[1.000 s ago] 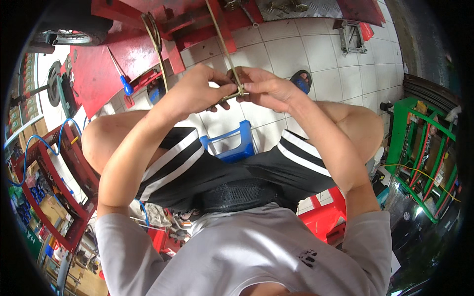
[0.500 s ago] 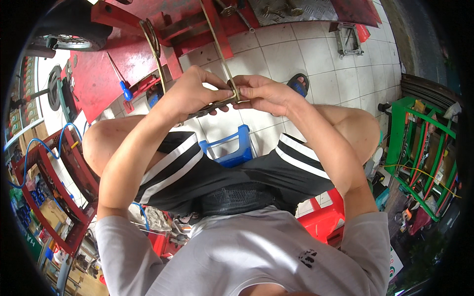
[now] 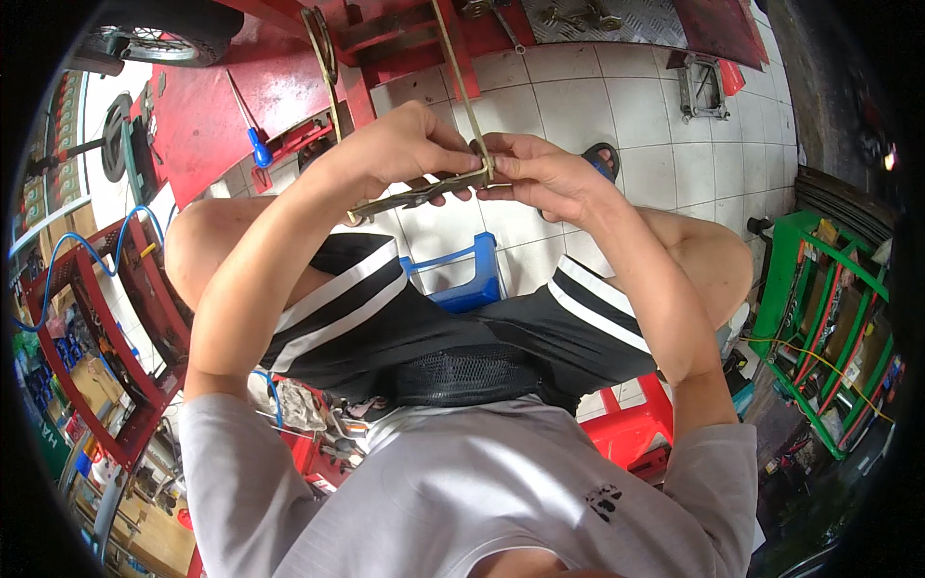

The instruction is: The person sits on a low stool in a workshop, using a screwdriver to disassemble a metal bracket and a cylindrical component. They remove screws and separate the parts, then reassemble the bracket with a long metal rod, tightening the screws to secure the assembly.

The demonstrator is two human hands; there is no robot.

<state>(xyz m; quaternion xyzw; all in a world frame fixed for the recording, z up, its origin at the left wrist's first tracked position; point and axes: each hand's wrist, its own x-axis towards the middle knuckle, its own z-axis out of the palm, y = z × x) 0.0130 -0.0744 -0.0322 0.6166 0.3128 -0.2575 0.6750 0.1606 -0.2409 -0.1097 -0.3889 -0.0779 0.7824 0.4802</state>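
Note:
Both my hands meet at one corner of a dull brass-coloured metal frame, whose long thin bar runs away from me toward the red stand. My left hand is closed, its thumb and fingertips pinching near the corner. Below it shows a darker flat crosspiece, stretching left under the wrist. My right hand grips the corner from the other side, thumb on the bar end. Any small part between the fingertips is hidden. A second bar of similar colour stands farther left.
A red workbench with a blue-handled screwdriver lies far left, beside a wheel. A blue stool stands between my knees. A green rack is at right, a red rack at left, a metal stand far right.
The whole view has shifted slightly to the right. My hands stay at the same corner of the metal frame, and more of the dark crosspiece shows below my left hand.

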